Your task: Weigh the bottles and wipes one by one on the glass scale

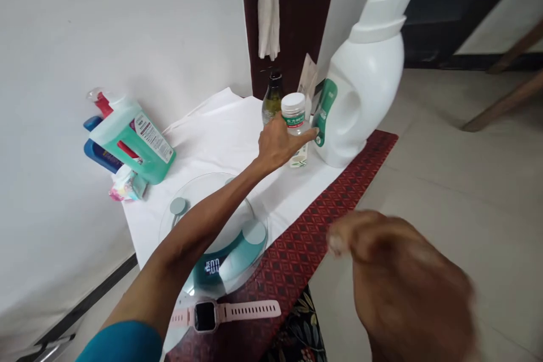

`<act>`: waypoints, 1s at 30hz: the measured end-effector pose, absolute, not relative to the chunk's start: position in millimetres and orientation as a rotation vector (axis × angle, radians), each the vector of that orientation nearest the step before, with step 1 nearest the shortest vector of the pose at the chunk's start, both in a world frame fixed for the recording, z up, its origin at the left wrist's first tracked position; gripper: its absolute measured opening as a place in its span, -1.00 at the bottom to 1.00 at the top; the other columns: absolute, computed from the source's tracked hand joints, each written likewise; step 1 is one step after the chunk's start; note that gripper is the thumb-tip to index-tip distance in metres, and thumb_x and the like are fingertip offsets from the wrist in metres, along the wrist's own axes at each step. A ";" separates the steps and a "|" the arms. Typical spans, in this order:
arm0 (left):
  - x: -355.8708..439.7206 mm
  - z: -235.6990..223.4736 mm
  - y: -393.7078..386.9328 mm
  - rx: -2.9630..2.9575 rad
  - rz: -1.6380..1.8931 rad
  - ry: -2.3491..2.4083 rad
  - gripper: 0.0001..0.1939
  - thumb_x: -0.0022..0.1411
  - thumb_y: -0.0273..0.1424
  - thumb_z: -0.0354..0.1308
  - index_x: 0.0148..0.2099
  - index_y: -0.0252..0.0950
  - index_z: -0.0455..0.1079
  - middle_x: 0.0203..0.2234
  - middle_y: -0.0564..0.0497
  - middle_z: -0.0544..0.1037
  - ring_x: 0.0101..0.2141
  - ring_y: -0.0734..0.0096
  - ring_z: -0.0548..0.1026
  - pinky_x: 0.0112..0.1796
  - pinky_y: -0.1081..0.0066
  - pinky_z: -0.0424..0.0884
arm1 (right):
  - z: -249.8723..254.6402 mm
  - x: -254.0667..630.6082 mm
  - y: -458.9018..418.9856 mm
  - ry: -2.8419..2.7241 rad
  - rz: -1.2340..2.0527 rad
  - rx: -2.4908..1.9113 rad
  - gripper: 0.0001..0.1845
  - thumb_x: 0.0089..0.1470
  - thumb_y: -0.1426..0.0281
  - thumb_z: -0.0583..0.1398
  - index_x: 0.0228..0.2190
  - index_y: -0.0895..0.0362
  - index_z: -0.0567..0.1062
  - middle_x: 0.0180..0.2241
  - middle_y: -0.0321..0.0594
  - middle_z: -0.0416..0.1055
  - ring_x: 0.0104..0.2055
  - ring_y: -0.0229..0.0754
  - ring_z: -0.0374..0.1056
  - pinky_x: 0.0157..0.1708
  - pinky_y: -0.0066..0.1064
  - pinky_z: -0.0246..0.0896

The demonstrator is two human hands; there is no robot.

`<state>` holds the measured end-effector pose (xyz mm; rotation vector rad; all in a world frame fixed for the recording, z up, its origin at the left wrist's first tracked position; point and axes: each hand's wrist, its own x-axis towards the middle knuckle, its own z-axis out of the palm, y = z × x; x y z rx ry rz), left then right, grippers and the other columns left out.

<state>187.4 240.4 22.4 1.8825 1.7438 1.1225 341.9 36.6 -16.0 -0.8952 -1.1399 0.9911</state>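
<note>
My left hand [282, 144] reaches across the table and its fingers close around a small clear bottle with a white cap and green label [294, 116]. A fingertip touches the green handle of the big white detergent jug [360, 85] just to its right. My right hand [403, 288] hovers low at the right, off the table, blurred by motion, fingers curled. A round glass scale [248, 237] with a lit display lies under my left forearm.
A pink smartwatch [224, 314] lies on the red patterned cloth [339, 198] at the near edge. A teal spray bottle [136, 138] and a tissue pack [126, 185] lie at the left by the wall. A dark glass bottle [272, 96] stands behind the small bottle.
</note>
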 end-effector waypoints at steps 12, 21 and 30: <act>38.9 96.6 95.7 1.988 1.345 1.872 -0.69 0.19 -0.19 0.47 -0.32 -0.29 0.50 -0.41 0.01 0.60 -0.34 0.24 0.58 -0.20 0.14 0.59 | -74.3 294.3 150.7 -1.659 0.795 -1.284 -0.47 0.32 0.02 0.16 -0.60 0.03 0.35 -0.62 -0.32 0.31 -0.54 -0.21 0.21 -0.40 -0.32 0.04; 1.2 48.7 36.8 1.887 1.282 1.963 -0.64 0.13 -0.15 0.49 -0.24 -0.28 0.50 -0.33 -0.03 0.61 -0.27 0.21 0.59 -0.13 0.15 0.58 | -85.9 279.4 155.3 -1.858 0.493 -1.412 -0.60 0.33 0.26 0.18 -0.55 0.01 0.26 -0.56 -0.25 0.34 -0.48 -0.15 0.19 -0.35 -0.26 -0.03; 5.7 36.1 37.2 1.935 1.203 1.867 -0.33 0.07 0.16 0.51 -0.04 -0.25 0.45 -0.16 -0.12 0.60 -0.01 -0.07 0.60 0.00 -0.04 0.57 | -92.4 262.8 144.1 -2.153 0.082 -1.567 -0.75 0.41 0.32 0.13 -0.30 0.15 0.49 -0.23 0.02 0.55 -0.34 -0.11 0.27 -0.38 -0.28 -0.21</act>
